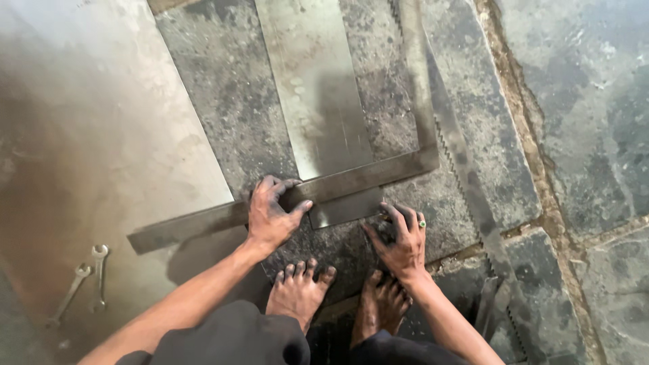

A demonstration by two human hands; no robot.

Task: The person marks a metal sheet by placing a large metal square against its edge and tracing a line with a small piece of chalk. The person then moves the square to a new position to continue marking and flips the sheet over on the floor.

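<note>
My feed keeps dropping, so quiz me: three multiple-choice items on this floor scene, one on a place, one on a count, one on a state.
1. Where do the spanners lie?
A. on the big metal sheet, left of the arms
B. on the stone slabs at right
C. on the narrow strip

2. How many spanners show?
A. one
B. two
C. four

3. What is the left hand doing?
A. hanging free in the air
B. pressing on the steel square, fingers spread
C. gripping a spanner

Key: 1 A, they rest on the sheet's lower left part. 2 B, a pair lies side by side. 3 B, its palm lies on the square's long arm where that crosses the narrow strip; the right hand is flat beside it.
</note>
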